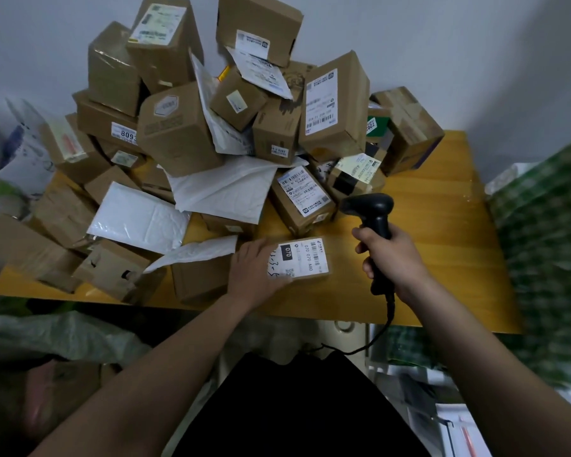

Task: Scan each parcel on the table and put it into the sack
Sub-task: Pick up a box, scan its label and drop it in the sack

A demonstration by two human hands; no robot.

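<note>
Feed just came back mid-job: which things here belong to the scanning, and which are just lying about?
In the job:
left hand on the labelled parcel
right hand gripping the scanner
parcel pile
pale sack below the table edge

Lying about:
green patterned bundle
wooden table

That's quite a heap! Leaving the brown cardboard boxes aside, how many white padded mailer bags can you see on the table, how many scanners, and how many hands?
White padded mailer bags: 4, the nearest
Handheld scanners: 1
Hands: 2, left hand and right hand
Total: 7
</note>
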